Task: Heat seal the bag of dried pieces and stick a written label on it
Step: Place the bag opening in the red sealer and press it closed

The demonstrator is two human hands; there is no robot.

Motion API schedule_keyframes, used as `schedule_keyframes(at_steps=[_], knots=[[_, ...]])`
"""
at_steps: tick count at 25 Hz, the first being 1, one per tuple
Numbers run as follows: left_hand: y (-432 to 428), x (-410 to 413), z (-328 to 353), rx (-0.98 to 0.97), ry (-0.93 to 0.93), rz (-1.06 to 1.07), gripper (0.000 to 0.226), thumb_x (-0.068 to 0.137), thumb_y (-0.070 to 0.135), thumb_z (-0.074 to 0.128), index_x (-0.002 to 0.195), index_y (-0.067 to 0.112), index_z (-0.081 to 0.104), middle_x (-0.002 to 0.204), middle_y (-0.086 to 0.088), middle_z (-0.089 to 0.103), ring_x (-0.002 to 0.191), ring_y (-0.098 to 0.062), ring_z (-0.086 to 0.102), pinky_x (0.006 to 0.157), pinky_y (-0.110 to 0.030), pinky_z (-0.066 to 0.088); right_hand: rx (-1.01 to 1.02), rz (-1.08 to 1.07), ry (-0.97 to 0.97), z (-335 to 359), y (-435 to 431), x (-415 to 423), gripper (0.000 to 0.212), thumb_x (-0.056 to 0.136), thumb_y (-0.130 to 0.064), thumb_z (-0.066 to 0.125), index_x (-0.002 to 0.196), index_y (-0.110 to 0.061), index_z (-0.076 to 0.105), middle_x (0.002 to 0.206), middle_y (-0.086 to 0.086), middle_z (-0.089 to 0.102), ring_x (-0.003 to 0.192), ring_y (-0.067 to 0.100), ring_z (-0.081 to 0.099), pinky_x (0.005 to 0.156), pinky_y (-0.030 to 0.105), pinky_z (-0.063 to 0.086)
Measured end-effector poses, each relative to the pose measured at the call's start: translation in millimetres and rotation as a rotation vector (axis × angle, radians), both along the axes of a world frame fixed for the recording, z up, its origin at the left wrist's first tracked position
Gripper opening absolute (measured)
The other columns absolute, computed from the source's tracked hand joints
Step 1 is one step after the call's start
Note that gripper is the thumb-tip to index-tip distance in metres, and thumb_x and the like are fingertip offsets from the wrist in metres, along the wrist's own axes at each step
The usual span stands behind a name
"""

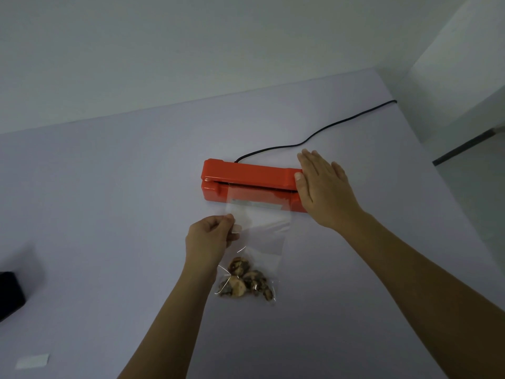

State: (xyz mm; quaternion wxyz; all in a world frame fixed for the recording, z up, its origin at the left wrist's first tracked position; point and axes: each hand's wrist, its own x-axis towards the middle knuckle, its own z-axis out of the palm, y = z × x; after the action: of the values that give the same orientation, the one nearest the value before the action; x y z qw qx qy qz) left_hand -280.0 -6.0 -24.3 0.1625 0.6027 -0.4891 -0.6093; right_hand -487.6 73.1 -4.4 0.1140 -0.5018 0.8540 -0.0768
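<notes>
Cord (322, 132), black and thin, snaking from the back of the sealer (246, 173) toward 1 o'clock and over the far edge of the table (109, 214); dark blocky object (9, 294) at 9 o'clock, cut by the frame, well apart from the work; small white slip (32, 361) lying flat at 8 o'clock, too blurred for any writing to be read; pale wall beyond at 12 o'clock; right forearm crossing in from 4 o'clock, beside the bag and not over it.

Bag (262, 233) at the middle of the table, stretched from 6 to 12 o'clock, mouth tucked into the slot between the sealer's lid and base, bottom end toward the person; dried pieces (246, 283) heaped in that bottom end, upper part of the bag lying flat. Left hand (207, 239) at 9 o'clock of the bag, thumb and curled fingers pinching its left edge about halfway up. Right hand (322, 187) laid flat on the sealer's 3 o'clock end, fingers straight and side by side, thumb against the lid's end, gripping nothing.

Sealer long, boxy, glossy orange-red, with a pale strip on its front face seen through the film; bag clear, thin, creased and glinting near the pieces; pieces brown and tan, wrinkled, irregular; table top matt, smooth, pale lilac.
</notes>
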Motion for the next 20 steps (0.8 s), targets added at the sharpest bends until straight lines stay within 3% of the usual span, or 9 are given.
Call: schedule_keyframes(at_steps=[20], knots=[[1.8, -3.9, -1.3, 0.002, -0.007, 0.004, 0.017, 0.087, 0.023, 0.061, 0.08, 0.012, 0.072, 0.072, -0.005, 0.073, 0.064, -0.014, 0.068, 0.062, -0.024, 0.051, 0.004, -0.005, -0.011, -0.9, 1.0, -2.7, 0.052, 0.099, -0.034, 0.019, 0.145, -0.011, 0.02, 0.155, 0.006, 0.02, 0.144, 0.019, 0.011, 0.115, 0.043, 0.007]])
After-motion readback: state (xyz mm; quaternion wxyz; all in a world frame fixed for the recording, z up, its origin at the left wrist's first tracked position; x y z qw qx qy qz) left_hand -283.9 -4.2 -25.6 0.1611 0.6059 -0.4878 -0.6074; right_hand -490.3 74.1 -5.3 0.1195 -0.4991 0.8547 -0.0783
